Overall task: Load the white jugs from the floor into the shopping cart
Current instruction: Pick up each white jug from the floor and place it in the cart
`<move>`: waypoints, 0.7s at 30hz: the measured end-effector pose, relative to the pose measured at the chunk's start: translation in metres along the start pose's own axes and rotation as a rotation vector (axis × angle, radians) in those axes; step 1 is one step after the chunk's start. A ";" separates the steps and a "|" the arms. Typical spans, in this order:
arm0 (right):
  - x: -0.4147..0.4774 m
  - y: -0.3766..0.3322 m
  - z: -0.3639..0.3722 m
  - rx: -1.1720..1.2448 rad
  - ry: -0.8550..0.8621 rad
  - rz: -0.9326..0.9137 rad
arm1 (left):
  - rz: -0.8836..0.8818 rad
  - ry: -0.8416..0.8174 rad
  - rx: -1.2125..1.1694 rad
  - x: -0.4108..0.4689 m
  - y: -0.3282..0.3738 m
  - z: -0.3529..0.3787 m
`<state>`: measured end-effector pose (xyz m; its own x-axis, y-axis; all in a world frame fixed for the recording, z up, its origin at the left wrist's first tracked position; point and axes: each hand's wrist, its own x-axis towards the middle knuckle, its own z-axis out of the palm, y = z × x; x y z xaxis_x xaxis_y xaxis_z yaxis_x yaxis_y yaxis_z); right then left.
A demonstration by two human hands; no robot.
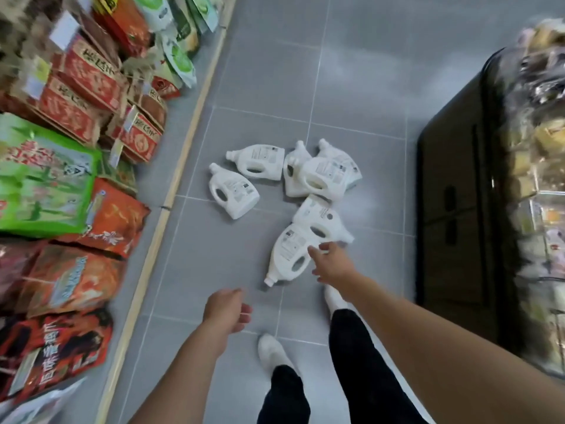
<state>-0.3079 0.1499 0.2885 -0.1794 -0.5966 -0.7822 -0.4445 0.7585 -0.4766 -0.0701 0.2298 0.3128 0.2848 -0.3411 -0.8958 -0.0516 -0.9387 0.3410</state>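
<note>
Several white jugs lie on their sides on the grey tiled floor. The nearest jug points its cap toward me, and another jug leans against it. Two more jugs lie to the left, and a heap of jugs sits behind. My right hand reaches down with fingers spread, just touching the nearest jug's right side, holding nothing. My left hand hovers lower left with loosely curled fingers, empty. No shopping cart is in view.
A low shelf with red, orange and green bags runs along the left, edged by a wooden strip. A black display cooler stands on the right. My feet in white shoes stand near the jugs.
</note>
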 end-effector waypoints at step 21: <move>0.382 0.107 0.056 -0.089 -0.033 0.156 | -0.063 0.030 0.159 0.366 0.048 0.214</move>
<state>-0.3746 0.0177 -0.0842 -0.2239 -0.4637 -0.8573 -0.4894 0.8141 -0.3125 -0.1728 0.0491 -0.0593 0.3210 -0.2818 -0.9042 -0.1828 -0.9552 0.2328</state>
